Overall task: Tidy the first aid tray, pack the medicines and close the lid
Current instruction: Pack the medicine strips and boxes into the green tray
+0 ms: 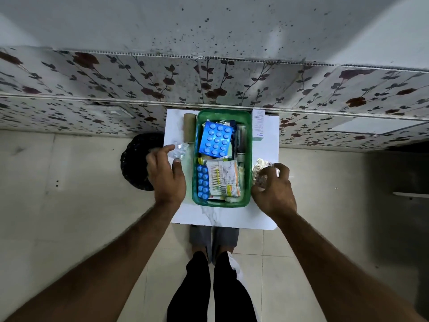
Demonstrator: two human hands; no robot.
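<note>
A green tray (248,126) sits on a small white table (222,217). Inside lie a large blue blister pack (216,140), a narrow blue blister strip (202,182), a printed packet (224,180) and a dark tube (241,142). My left hand (166,175) hovers left of the tray, fingers spread, fingertips at a crumpled silver blister (178,151) on the table. My right hand (274,191), right of the tray, curls around a crinkled clear packet (261,175). No lid is visible.
A brown bandage roll (189,127) lies left of the tray. A white and green medicine box (258,125) stands at its right. A dark round basket (137,161) sits on the tiled floor left of the table. A floral wall is behind it.
</note>
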